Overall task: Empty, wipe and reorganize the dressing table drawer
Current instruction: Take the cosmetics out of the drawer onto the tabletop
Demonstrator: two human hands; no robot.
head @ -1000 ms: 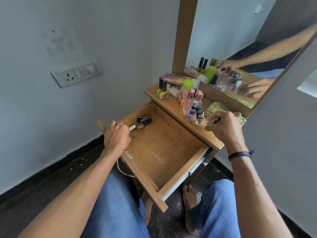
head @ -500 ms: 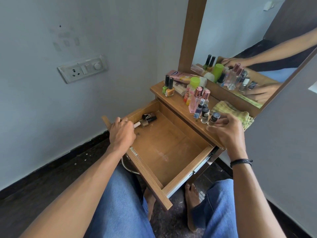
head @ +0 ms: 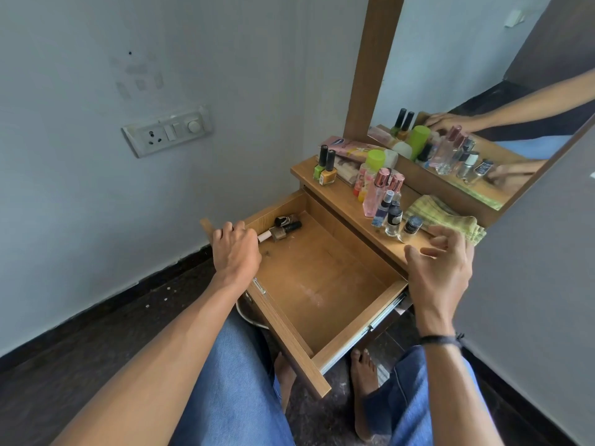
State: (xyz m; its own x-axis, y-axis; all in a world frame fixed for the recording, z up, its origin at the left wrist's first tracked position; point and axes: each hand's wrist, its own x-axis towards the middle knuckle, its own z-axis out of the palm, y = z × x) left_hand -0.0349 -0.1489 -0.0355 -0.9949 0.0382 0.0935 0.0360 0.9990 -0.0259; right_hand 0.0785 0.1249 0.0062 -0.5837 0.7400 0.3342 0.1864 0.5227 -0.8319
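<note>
Drawer point(head: 322, 284) was recorded pulled fully out from under the dressing table top point(head: 341, 192), its wooden floor mostly bare. Two small bottles point(head: 285, 226) were noted lying on their sides in the far left corner of the drawer, touching each other. Left hand point(head: 236, 252) was observed at the drawer's front left corner, knuckles up and fingers curled; a white-tipped item point(head: 264, 236) protruded from under it beside the bottles, and whether that item was gripped could not be determined. Right hand point(head: 439, 268) was held above the drawer's right side, fingers spread and loosely bent, holding nothing, just short of a dark-capped bottle point(head: 412, 225) standing at the tabletop edge. A folded yellow-green cloth point(head: 441, 214) was noted behind that bottle, against the mirror point(head: 483, 75). Further bottles, including a pink perfume bottle point(head: 373, 194), stood upright along the tabletop.
</note>
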